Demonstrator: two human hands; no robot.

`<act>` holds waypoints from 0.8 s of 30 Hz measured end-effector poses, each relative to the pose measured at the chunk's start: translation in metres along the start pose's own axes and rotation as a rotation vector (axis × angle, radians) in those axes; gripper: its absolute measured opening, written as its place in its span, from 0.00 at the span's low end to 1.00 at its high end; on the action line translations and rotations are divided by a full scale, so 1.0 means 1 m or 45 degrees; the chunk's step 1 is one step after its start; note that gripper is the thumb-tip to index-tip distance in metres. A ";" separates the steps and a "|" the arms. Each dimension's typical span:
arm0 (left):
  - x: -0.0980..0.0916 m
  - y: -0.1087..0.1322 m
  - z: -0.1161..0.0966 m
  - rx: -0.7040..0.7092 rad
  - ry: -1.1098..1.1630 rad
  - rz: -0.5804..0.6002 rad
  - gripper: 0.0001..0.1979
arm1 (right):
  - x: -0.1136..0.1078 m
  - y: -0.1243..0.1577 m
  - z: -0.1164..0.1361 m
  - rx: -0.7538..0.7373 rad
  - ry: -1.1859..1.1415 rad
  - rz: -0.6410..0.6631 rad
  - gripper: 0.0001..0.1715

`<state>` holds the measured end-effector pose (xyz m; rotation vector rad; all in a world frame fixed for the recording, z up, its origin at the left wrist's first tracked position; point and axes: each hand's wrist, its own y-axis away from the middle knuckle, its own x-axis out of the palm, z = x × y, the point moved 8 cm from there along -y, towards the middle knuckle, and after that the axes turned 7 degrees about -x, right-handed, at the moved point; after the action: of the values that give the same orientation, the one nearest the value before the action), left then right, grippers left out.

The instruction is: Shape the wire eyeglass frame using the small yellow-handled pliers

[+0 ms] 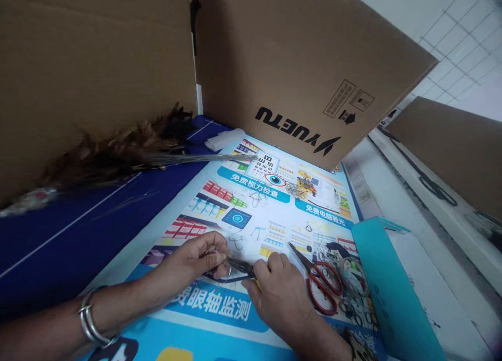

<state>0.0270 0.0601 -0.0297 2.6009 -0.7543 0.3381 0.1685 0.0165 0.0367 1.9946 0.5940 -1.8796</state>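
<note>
My left hand [207, 255] is closed in a pinch on a thin piece of wire [229, 271], which looks bent into a loop below the fingers. My right hand [280, 293] wraps round the handles of a pair of pliers [242, 266]; a bit of yellow grip shows by the thumb. The dark jaws point left and meet the wire at my left fingertips. Whether the jaws are fully closed is hard to see. Just right of my right hand lie red-handled scissors [324, 285], blades pointing up and left.
Wire coils [355, 277] and small wire loops lie right of the scissors. A bundle of straight wires [204, 158] and brown feathers [117, 147] lie at the back left. Cardboard panels [274, 53] stand behind. A teal box [392, 288] sits at the right on the printed poster [235, 332].
</note>
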 end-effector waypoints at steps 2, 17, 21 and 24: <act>0.000 -0.001 0.001 -0.002 -0.010 0.010 0.07 | 0.002 0.000 -0.001 0.005 -0.015 0.020 0.14; 0.001 -0.001 -0.002 -0.008 -0.100 0.003 0.08 | 0.008 0.000 -0.005 -0.015 -0.077 -0.019 0.12; 0.001 -0.001 -0.002 -0.001 -0.104 -0.007 0.08 | 0.009 0.000 -0.004 -0.016 -0.078 -0.028 0.13; 0.001 -0.001 -0.004 0.007 -0.117 -0.025 0.08 | 0.013 -0.001 -0.003 -0.003 -0.085 -0.010 0.12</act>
<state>0.0279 0.0620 -0.0263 2.6425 -0.7586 0.2165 0.1715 0.0197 0.0242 1.9224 0.5864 -1.9410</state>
